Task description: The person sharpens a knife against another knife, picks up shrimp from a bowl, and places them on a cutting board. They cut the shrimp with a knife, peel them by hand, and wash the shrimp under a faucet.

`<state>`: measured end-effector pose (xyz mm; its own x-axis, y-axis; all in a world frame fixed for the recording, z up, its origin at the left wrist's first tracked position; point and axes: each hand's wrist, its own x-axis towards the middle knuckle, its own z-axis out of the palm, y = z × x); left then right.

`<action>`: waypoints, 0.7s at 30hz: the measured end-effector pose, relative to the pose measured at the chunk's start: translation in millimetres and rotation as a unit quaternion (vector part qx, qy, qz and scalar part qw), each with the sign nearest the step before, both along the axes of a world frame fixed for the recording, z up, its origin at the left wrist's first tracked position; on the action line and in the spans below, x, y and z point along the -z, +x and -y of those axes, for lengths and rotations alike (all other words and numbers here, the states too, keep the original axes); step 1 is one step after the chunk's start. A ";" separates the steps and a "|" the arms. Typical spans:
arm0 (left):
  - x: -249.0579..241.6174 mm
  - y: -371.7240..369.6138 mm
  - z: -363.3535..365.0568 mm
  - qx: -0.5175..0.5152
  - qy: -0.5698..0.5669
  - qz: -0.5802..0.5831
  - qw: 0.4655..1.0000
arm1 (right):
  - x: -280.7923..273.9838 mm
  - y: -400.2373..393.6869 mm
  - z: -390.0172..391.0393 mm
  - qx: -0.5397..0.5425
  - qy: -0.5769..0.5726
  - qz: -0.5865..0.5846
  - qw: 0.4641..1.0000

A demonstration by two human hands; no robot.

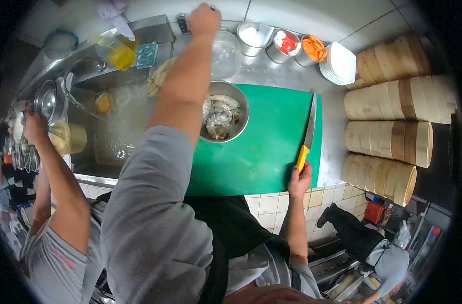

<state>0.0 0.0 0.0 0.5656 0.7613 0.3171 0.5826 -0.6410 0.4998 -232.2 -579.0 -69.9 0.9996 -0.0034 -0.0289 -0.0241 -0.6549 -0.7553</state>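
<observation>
My left arm stretches across the metal bowl (247, 114), partly hiding it. My left hand (204, 21) is closed up at the wall, beside a small black fitting (182, 23); a dark bit shows at its fingers, but I cannot make out what it grips. In the bowl lie what look like raw prawns (222, 112). The bowl stands on a green cutting board (264, 147). At the board's right edge my right hand (300, 180) is closed on the yellow handle of a long knife (308, 137), its blade lying along the board and pointing to the wall.
Metal tubs hold white pieces (252, 36), red and white pieces (287, 44) and orange slices (314, 49). White dishes (341, 63) are stacked beside bamboo steamers (388, 139). Left is a sink (122, 137) with water; a co-worker's hand (35, 127) is beyond. Another person (388, 258) is lower right.
</observation>
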 end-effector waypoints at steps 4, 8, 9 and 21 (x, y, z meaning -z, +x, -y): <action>-40.9 -18.5 -17.5 -0.023 0.063 0.085 0.994 | -2.5 -2.4 1.4 -0.014 -0.013 0.029 0.999; -137.2 -67.3 -10.0 -0.021 0.049 0.217 0.975 | -10.7 0.7 -0.3 -0.024 -0.011 0.024 0.999; -159.8 -88.5 2.6 -0.005 0.051 0.255 0.966 | -11.3 1.2 2.1 -0.029 -0.008 0.022 0.999; -156.4 -303.3 282.7 0.138 -0.051 0.390 0.909 | 16.0 21.0 29.5 -0.079 0.249 -0.086 0.961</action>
<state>-303.3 -282.7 156.4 0.3736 0.6725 0.6389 -0.1508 -0.6356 0.7572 -211.1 -608.5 -85.9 0.9668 0.2057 -0.1518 -0.1059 -0.2186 -0.9701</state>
